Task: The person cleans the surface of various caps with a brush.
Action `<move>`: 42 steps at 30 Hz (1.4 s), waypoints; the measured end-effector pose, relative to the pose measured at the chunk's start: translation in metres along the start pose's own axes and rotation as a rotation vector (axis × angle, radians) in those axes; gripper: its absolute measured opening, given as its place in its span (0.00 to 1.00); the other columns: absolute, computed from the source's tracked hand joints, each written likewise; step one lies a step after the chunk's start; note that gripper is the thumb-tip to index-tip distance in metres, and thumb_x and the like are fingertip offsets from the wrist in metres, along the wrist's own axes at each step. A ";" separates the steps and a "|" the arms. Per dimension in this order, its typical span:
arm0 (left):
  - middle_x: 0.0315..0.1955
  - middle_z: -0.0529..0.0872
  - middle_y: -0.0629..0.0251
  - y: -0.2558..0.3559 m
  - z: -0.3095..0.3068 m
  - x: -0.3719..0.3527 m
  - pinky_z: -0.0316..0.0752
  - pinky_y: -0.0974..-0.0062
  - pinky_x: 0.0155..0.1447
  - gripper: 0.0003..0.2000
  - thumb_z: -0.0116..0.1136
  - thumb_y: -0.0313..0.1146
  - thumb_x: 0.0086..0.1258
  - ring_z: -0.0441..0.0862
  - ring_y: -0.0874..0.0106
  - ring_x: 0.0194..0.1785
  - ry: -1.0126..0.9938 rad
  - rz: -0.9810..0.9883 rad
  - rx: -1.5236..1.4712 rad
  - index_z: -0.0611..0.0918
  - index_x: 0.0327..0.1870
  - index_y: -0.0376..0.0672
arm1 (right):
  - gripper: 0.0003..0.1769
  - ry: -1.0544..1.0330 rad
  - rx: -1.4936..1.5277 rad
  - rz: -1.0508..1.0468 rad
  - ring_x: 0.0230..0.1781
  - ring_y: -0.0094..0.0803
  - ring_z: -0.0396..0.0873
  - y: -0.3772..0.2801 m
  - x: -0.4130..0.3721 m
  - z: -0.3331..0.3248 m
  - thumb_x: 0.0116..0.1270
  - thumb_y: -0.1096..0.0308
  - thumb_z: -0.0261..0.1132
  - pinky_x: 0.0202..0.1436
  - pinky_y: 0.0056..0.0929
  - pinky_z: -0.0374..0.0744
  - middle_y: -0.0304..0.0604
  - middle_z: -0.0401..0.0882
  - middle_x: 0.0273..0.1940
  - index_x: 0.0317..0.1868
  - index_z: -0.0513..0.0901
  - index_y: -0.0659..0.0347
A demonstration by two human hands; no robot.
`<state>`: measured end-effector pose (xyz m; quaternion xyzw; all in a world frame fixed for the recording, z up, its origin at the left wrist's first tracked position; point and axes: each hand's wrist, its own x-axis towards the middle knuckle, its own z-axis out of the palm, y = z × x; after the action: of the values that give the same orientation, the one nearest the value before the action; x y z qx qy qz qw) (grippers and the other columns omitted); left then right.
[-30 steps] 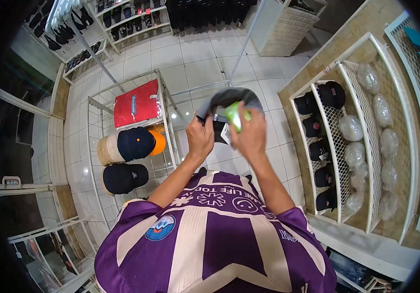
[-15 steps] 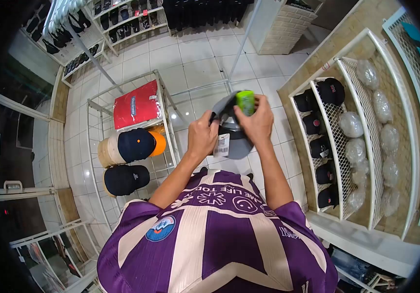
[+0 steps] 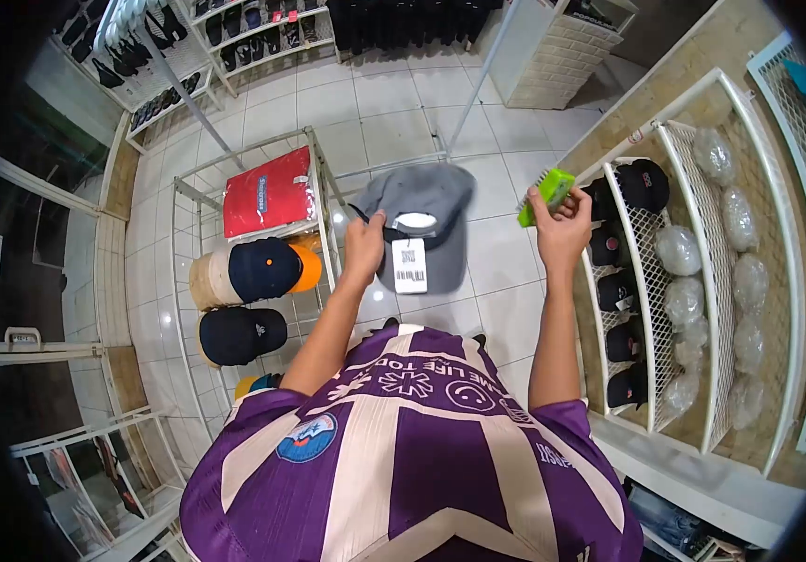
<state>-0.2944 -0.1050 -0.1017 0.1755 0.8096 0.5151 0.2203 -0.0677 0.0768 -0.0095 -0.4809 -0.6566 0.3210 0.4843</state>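
My left hand (image 3: 363, 247) is closed on the back strap edge of a grey cap (image 3: 431, 201), which hangs in front of me with its opening partly showing. From the cap dangles a white price tag (image 3: 410, 266) with printed codes. Out to the right, my right hand (image 3: 564, 221) grips a bright green brush (image 3: 547, 195) between thumb and fingers, its bristles facing left. The brush is apart from the cap.
To the left, a white wire rack holds a packed red garment (image 3: 270, 192), a navy and orange cap (image 3: 264, 269) and a black cap (image 3: 244, 335). On the right, a mesh shelf (image 3: 651, 253) carries black caps and clear plastic-wrapped bundles (image 3: 677, 250).
My right hand has moved right with the brush, away from the cap. My left hand has shifted left, and the cap has turned so more of its outside shows.
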 end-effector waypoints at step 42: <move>0.30 0.88 0.61 0.024 0.018 -0.022 0.86 0.74 0.29 0.19 0.54 0.41 0.83 0.87 0.72 0.28 -0.240 -0.125 -0.516 0.83 0.48 0.27 | 0.34 -0.619 -0.110 -0.301 0.57 0.54 0.79 0.030 -0.127 0.018 0.59 0.69 0.76 0.63 0.46 0.76 0.54 0.82 0.57 0.69 0.81 0.57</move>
<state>-0.2649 -0.0928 -0.0822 0.1231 0.6292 0.6648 0.3833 -0.0663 -0.0320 -0.0829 -0.2837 -0.8525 0.3405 0.2772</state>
